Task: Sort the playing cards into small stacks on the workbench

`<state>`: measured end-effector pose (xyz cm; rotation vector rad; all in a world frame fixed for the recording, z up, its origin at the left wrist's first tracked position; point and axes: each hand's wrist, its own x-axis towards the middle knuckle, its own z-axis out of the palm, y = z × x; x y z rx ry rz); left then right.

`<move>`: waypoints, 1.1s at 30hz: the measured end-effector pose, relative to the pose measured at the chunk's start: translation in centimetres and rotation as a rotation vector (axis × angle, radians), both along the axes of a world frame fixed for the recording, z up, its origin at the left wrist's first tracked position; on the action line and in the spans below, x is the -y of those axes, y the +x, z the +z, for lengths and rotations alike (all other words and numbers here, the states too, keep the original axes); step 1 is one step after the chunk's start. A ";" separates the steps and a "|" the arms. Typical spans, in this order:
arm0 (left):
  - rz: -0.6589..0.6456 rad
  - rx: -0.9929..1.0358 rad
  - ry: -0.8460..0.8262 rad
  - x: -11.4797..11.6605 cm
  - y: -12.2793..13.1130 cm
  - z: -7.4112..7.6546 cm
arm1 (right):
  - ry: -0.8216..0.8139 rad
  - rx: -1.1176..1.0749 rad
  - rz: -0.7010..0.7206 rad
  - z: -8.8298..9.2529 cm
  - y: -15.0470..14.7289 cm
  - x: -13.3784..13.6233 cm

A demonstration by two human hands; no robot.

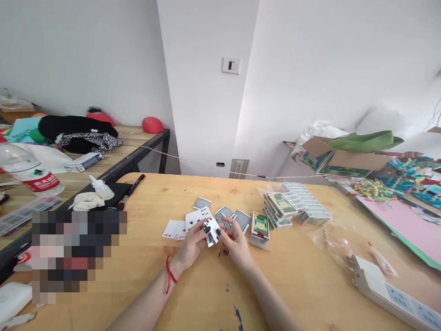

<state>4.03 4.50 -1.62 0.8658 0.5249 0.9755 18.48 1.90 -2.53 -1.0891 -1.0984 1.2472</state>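
My left hand (193, 243) grips a small bunch of playing cards (211, 231), held tilted above the table with the faces towards me. On the same cards, my right hand (236, 242) pinches the right edge between thumb and fingers. Left of them, red-suit cards (171, 230) lie face up in an overlapping row. Just behind my hands are black-suit cards (195, 217), also face up and partly hidden by my left hand. Grey-backed cards (243, 220) lie face down beyond my right hand, and another face-down card (202, 202) lies farther back.
An open card box (260, 226) stands right of my hands, beside stacked card boxes (280, 205) and a wrapped block of boxes (306, 202). A white power strip (389, 292) lies at the front right. At left are a glue bottle (101, 187) and a black marker (137, 184).
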 end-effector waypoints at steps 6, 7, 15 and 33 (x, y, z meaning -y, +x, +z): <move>-0.040 0.054 -0.180 -0.5 -0.2 0.0 | 0.544 0.503 -0.145 0.9 1.0 0.0; -0.036 0.055 -0.202 -0.6 -0.2 -0.1 | 0.587 0.511 -0.098 1.0 1.0 0.0; -0.040 0.024 -0.238 -0.8 -0.2 -0.1 | 0.664 0.652 -0.154 -0.8 0.0 0.3; -0.004 0.024 -0.266 -0.9 -0.1 0.0 | 0.601 0.609 -0.104 -0.9 -0.1 0.3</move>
